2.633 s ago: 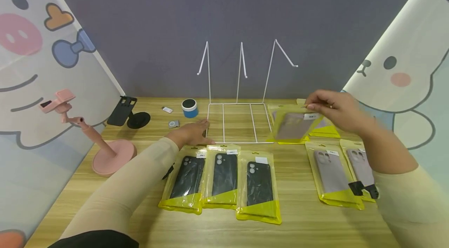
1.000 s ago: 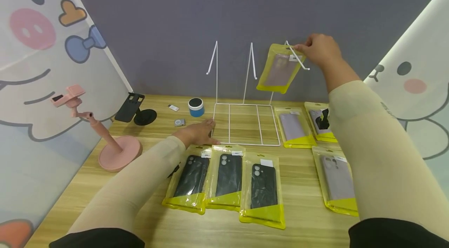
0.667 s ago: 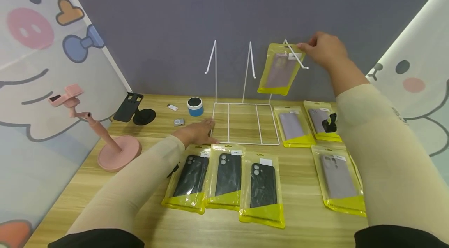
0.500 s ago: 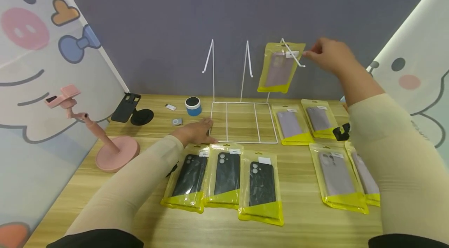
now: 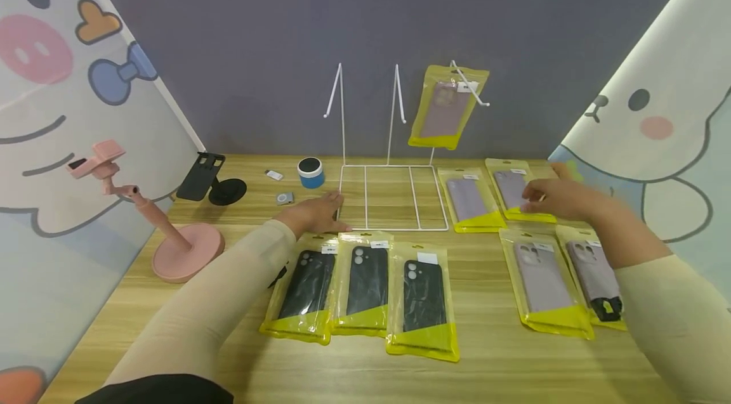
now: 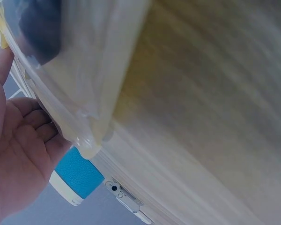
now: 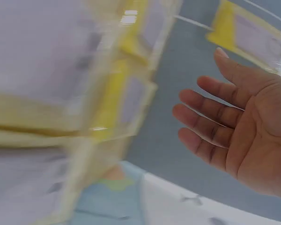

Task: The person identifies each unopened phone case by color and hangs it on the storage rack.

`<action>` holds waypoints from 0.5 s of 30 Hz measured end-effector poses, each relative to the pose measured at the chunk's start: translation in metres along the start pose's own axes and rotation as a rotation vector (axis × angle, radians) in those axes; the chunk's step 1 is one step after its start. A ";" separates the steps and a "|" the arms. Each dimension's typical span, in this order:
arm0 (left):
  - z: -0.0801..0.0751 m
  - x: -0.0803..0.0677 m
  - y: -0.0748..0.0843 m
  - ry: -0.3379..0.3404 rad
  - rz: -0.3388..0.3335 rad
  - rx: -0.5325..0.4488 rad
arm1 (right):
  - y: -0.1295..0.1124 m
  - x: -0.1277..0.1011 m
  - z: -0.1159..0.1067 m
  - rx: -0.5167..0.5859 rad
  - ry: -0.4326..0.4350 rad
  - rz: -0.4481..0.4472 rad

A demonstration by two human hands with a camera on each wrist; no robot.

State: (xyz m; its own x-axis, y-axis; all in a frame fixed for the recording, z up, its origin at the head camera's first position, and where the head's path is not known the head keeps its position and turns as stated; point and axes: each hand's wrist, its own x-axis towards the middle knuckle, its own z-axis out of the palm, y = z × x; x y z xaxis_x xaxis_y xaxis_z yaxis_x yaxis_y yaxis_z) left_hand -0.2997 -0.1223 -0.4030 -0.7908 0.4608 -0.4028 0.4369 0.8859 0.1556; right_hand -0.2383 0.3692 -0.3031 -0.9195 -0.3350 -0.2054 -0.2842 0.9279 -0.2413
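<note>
My left hand (image 5: 314, 214) rests at the left front corner of a white wire display rack (image 5: 390, 228), its relaxed fingers and thumb at the base wires. Just in front lie three yellow-edged pouches with black phone cases: a left one (image 5: 308, 283), a middle one (image 5: 367, 283) and a right one (image 5: 424, 296). One pouched lilac phone case (image 5: 444, 109) hangs from the rack's right hook. My right hand (image 5: 562, 198), with nothing in it, is over the right-hand pouches. Its fingers are loosely bent and spread in the right wrist view.
More pouched lilac cases lie at the right: a back pair (image 5: 468, 198) and a front pair (image 5: 542, 277). A pink phone stand (image 5: 188, 252), black phone holder (image 5: 202, 175), blue jar (image 5: 311, 174) and small grey gadget (image 5: 284, 198) stand at the left.
The right hand lifted a pouched lilac case from the table onto the right hook, let go, and came back down to the right. The left hand stays at the rack's corner.
</note>
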 end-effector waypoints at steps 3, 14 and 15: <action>0.000 -0.001 0.000 -0.004 -0.004 -0.006 | 0.015 -0.008 0.024 0.004 -0.054 -0.016; 0.001 -0.001 0.000 -0.003 -0.005 -0.025 | 0.031 -0.015 0.066 -0.032 -0.186 0.006; 0.001 0.000 0.000 -0.002 -0.004 -0.020 | 0.030 -0.015 0.066 -0.044 -0.187 -0.001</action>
State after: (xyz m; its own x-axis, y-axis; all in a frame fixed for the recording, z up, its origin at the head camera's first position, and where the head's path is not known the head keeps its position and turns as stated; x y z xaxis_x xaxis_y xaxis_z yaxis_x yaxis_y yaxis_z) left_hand -0.2992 -0.1229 -0.4037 -0.7916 0.4572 -0.4053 0.4250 0.8886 0.1724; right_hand -0.2153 0.3914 -0.3703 -0.8541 -0.3566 -0.3786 -0.3003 0.9324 -0.2009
